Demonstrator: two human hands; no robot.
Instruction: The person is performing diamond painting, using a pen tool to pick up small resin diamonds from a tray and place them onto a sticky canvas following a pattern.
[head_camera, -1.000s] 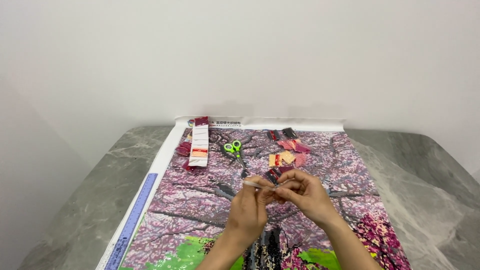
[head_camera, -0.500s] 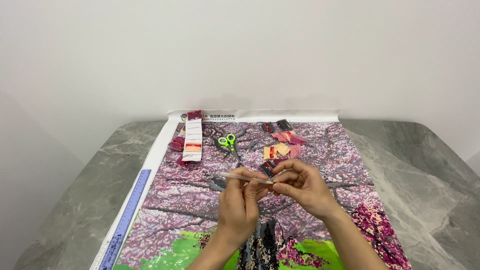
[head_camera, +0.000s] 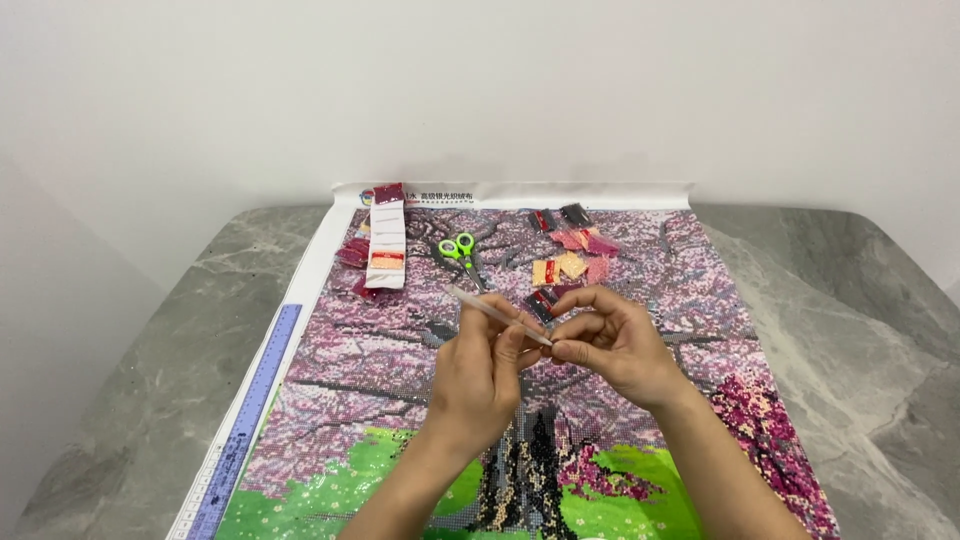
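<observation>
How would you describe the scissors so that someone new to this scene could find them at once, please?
Start at the large pink-blossom mosaic canvas covering the grey marble table. Near its far edge, between the white strip of bead packets and the loose pink sachets, lie the scissors, alone in having bright green handles.

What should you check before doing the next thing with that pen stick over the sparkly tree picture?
1. Left hand grips the pen: ok.
2. Right hand fingertips meet the pen's tip: ok.
3. Anything stuck on the tip: cannot tell, fingers hide it.
4. Canvas lies flat on the table: ok.
5. Scissors lie away from both hands: ok.
6. Small bead packets within reach: ok.
</observation>
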